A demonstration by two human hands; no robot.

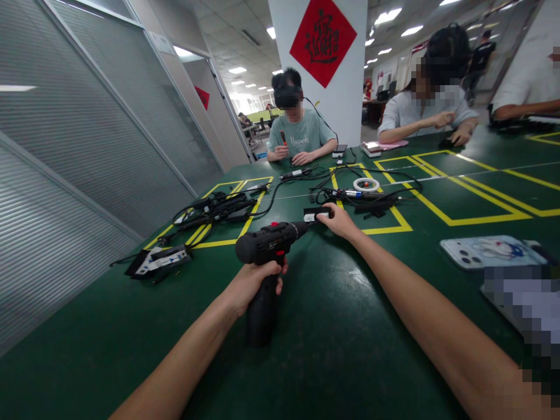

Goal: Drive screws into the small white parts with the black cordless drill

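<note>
While left hand grips drill, right hand seemingly pinches part.

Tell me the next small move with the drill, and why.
Probably ease the drill forward a touch so its tip seats squarely on the small black part. The left hand grips the handle, the tip sits right at the part, and the right hand steadies that part on the green table, so it looks braced.
</note>
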